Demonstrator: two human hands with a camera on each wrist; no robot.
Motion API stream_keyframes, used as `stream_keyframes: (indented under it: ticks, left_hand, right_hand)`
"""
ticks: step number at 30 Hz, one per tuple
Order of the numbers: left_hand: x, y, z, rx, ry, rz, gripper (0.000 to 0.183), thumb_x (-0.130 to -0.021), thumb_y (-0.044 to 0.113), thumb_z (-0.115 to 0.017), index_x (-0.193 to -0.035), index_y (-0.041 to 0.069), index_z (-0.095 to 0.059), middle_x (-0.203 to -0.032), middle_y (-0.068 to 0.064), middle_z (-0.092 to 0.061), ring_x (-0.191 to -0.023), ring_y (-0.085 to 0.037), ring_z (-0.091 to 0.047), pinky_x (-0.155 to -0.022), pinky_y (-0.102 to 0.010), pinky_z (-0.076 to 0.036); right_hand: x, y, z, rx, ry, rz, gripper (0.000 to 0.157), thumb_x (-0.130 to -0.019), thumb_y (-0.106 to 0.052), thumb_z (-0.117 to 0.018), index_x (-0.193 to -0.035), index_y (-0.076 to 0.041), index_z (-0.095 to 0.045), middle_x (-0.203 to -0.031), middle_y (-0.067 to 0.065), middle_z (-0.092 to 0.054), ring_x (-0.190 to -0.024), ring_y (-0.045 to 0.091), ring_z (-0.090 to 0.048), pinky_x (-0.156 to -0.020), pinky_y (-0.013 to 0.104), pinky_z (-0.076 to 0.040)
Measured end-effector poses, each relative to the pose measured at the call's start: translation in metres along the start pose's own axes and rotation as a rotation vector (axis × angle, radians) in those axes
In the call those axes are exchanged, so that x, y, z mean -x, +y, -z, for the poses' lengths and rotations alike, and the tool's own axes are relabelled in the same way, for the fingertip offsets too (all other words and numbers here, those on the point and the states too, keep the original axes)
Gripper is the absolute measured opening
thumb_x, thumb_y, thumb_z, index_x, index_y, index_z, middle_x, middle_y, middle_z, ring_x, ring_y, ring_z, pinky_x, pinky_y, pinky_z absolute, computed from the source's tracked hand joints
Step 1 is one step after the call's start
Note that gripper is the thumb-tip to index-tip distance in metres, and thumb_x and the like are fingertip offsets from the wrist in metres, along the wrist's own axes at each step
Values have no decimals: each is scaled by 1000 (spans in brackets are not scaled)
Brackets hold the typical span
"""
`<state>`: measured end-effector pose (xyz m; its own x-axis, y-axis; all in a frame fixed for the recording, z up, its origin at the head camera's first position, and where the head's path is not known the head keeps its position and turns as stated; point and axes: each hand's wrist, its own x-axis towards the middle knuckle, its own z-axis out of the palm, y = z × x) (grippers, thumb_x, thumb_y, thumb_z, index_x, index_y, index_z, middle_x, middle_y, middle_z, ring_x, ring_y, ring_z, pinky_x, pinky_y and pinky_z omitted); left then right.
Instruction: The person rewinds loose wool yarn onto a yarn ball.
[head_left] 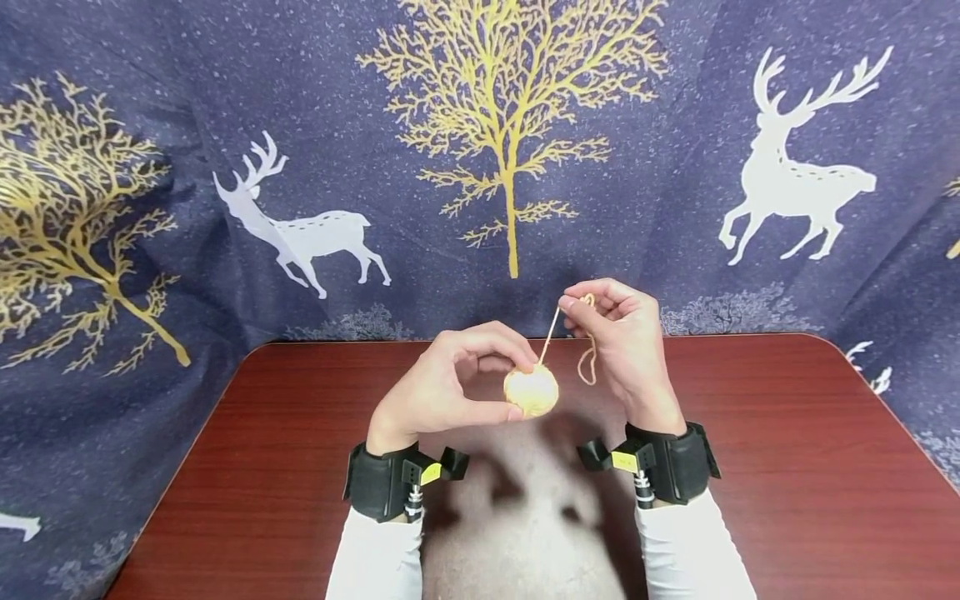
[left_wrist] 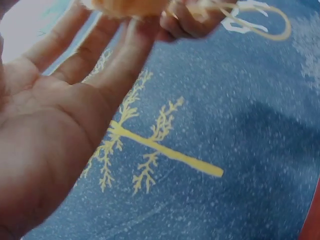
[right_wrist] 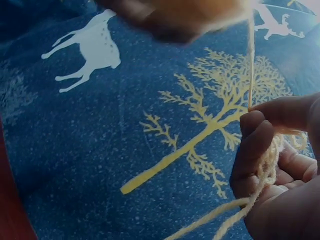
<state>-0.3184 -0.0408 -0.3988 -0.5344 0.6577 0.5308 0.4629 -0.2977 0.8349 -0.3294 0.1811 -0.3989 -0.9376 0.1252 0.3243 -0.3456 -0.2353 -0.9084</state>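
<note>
A small ball of pale yellow yarn (head_left: 531,390) hangs above the red-brown table (head_left: 787,467), held between the thumb and fingertips of my left hand (head_left: 457,387). A taut strand (head_left: 548,337) runs from the ball up to my right hand (head_left: 618,337), which pinches it between thumb and forefinger. A loose loop of yarn (head_left: 587,363) dangles below that hand. In the right wrist view the strand (right_wrist: 250,60) rises from the pinching fingers (right_wrist: 260,132) to the blurred ball (right_wrist: 200,12). In the left wrist view the ball (left_wrist: 125,6) sits at my fingertips.
A dark blue cloth (head_left: 450,167) printed with gold trees and white deer hangs behind the table and drapes around its sides. Black wrist-mounted cameras (head_left: 390,479) sit on both forearms over white sleeves.
</note>
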Motion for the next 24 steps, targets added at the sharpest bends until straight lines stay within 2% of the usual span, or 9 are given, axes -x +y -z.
stream_keyframes:
  ticks: [2, 5, 8, 11, 13, 15, 19, 24]
  left_hand:
    - [0, 2, 0, 77, 42, -37, 38, -75, -13, -80, -109, -6, -65, -115, -17, -62, -107, -28, -61, -96, -46, -55]
    - [0, 3, 0, 188, 127, -88, 36, -78, -7, -80, -111, 0, -67, -116, -14, -63, -106, -24, -63, -94, -39, -56]
    - [-1, 3, 0, 250, 231, -138, 36, -79, -4, -76, -112, 8, -69, -115, -10, -66, -103, -20, -65, -88, -31, -57]
    - [-2, 3, 1, 283, 358, -182, 39, -78, -9, -67, -113, 8, -70, -114, -9, -68, -100, -19, -67, -83, -28, -57]
    - [-3, 3, 0, 308, 457, -193, 40, -77, -12, -62, -113, 6, -70, -112, -10, -69, -98, -19, -67, -81, -27, -58]
    - [-5, 3, 0, 324, 562, -190, 38, -79, -13, -60, -112, 5, -70, -110, -10, -69, -96, -19, -67, -81, -27, -58]
    - [-8, 3, -1, 323, 730, -154, 34, -81, -15, -61, -107, 4, -70, -105, -10, -69, -92, -18, -67, -81, -27, -59]
    - [-11, -1, 0, 182, 853, -67, 31, -80, -16, -68, -103, 4, -71, -99, -8, -69, -87, -17, -68, -80, -24, -58]
  right_hand:
    - [0, 2, 0, 53, -32, -23, 7, -88, 7, -72, -95, 6, -72, -69, 3, -68, -61, 12, -63, -55, 21, -54]
    - [1, 4, 0, 146, -100, -58, 11, -89, 4, -73, -98, 10, -70, -68, 2, -66, -60, 12, -62, -54, 22, -53]
    - [2, 4, 0, 244, -175, -90, 12, -89, 1, -73, -98, 8, -70, -71, 3, -68, -62, 13, -64, -55, 23, -54]
    - [5, 3, -2, 335, -260, -125, 12, -89, -3, -74, -98, 5, -71, -75, 6, -69, -61, 13, -63, -47, 25, -52]
    - [8, 1, -4, 365, -323, -153, 10, -89, -4, -74, -98, 2, -71, -75, 11, -67, -53, 13, -58, -39, 26, -46]
    - [10, -1, -7, 394, -386, -163, 8, -90, -5, -73, -97, -2, -72, -74, 14, -66, -45, 12, -50, -33, 26, -38]
    - [15, -4, -12, 420, -492, -150, 4, -91, -6, -72, -95, -4, -71, -69, 15, -60, -38, 12, -42, -35, 26, -39]
    - [20, -10, -17, 449, -536, -108, 4, -91, -8, -73, -91, -6, -70, -64, 10, -54, -38, 17, -46, -37, 32, -46]
